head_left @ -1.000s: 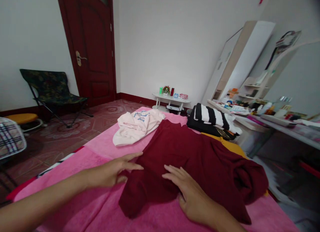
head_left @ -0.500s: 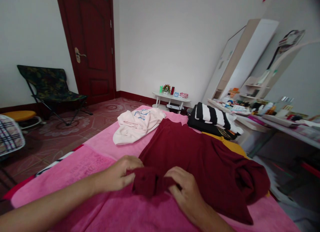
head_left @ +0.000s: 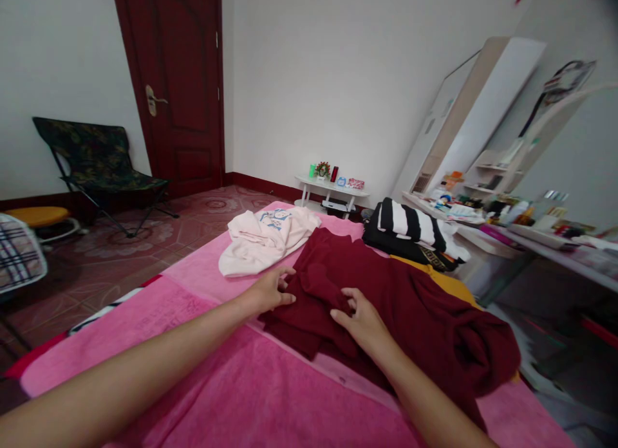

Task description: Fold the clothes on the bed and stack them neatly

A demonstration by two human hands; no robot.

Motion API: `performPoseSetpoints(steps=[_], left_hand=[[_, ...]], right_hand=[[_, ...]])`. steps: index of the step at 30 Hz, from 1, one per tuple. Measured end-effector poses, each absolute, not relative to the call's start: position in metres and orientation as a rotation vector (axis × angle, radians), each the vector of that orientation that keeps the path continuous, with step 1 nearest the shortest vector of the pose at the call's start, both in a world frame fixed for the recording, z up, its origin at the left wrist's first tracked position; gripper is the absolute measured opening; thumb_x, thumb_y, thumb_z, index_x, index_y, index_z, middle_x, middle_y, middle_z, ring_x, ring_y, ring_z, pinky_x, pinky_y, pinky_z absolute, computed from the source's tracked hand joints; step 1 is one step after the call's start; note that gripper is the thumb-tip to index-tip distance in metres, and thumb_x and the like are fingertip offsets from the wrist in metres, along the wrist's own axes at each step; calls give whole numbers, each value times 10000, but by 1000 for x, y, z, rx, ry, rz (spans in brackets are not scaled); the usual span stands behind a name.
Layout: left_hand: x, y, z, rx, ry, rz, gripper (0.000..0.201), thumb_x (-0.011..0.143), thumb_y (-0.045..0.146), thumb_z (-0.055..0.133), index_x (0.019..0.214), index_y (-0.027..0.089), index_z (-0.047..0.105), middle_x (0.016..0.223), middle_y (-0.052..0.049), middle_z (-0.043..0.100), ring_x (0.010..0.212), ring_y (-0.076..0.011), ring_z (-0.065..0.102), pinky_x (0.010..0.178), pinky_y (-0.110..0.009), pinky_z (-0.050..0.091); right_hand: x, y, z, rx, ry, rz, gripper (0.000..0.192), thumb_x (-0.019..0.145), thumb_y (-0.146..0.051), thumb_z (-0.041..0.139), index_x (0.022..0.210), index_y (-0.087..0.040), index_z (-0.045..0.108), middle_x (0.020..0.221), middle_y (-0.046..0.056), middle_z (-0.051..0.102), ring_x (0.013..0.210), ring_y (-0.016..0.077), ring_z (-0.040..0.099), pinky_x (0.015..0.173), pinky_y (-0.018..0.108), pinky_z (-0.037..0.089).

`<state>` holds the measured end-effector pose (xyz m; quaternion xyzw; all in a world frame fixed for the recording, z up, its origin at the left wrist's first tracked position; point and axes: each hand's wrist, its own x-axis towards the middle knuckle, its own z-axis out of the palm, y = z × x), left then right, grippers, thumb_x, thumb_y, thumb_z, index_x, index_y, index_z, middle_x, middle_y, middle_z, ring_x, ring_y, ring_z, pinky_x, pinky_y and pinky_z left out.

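Observation:
A dark red long garment lies spread across the bed, its near left part folded over on itself. At the left edge of that fold is my left hand, thumb and fingers apart beside the cloth. My right hand rests over the garment to the right of the fold, its thumb and fingertips also parted. The lower part of the folded piece lies loose on the pink bedcover. Further off, a pale pink top with a blue print lies loosely bunched.
Black and striped clothes are stacked at the far right of the bed, near a yellow garment. A cluttered dressing table stands to the right. At the left are a camouflage folding chair and a door.
Both hands have moved forward, away from me, and laid the gathered red cloth over the rest of the garment. Their fingers have come off the bunched piece.

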<state>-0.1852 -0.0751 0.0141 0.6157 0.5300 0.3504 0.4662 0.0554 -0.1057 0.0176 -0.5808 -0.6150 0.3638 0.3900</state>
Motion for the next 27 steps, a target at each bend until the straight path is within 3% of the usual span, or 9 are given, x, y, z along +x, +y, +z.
performPoseSetpoints(steps=[3, 8, 11, 15, 18, 22, 27], left_hand=[[-180, -68, 13, 1710, 1249, 963, 592, 625, 114, 659, 1201, 206, 557, 735, 42, 525, 653, -106, 509, 625, -216, 423], [-173, -71, 18, 1908, 991, 1148, 318, 766, 95, 478, 982, 169, 700, 877, -29, 633, 821, -142, 582, 803, -255, 434], [-176, -75, 13, 2061, 1091, 1214, 363, 793, 93, 432, 1011, 189, 706, 898, -42, 642, 859, -156, 587, 822, -263, 435], [-178, -77, 11, 2252, 1448, 817, 462, 688, 57, 494, 1059, 243, 696, 982, -40, 675, 935, -204, 596, 869, -301, 435], [-169, -75, 23, 2347, 1545, 589, 343, 677, 128, 543, 925, 269, 732, 968, -47, 680, 925, -240, 604, 835, -328, 452], [-147, -63, 44, 2357, 1678, 632, 154, 716, 232, 565, 759, 216, 712, 904, -87, 661, 897, -253, 602, 820, -345, 449], [-128, -33, 37, 2068, 1890, 743, 328, 778, 480, 556, 871, 177, 642, 901, -118, 659, 882, -278, 614, 776, -383, 452]], right_hand=[[49, -90, 23, -1472, -1648, 684, 552, 630, -374, 694, 1142, -221, 557, 896, 48, 675, 778, 208, 634, 718, 343, 481], [47, -84, 23, -1120, -1295, 903, 312, 688, -358, 620, 949, -188, 603, 940, 68, 693, 870, 216, 644, 769, 331, 494], [58, -87, 15, -1174, -1223, 866, 329, 683, -327, 614, 983, -195, 592, 846, 36, 690, 809, 199, 644, 722, 306, 495], [73, -77, 9, -1513, -1461, 841, 325, 623, -285, 659, 932, -188, 630, 652, -10, 636, 667, 178, 615, 622, 282, 476], [73, -60, 17, -1644, -1536, 818, 242, 689, -368, 626, 861, -201, 656, 698, 11, 655, 695, 184, 619, 619, 287, 471], [62, -36, 26, -1643, -1524, 778, 290, 739, -469, 585, 824, -204, 666, 799, 41, 691, 831, 219, 640, 692, 305, 478], [49, -25, 8, -1613, -1506, 735, 238, 642, -315, 692, 853, -214, 651, 898, 37, 700, 952, 228, 634, 816, 329, 480]])
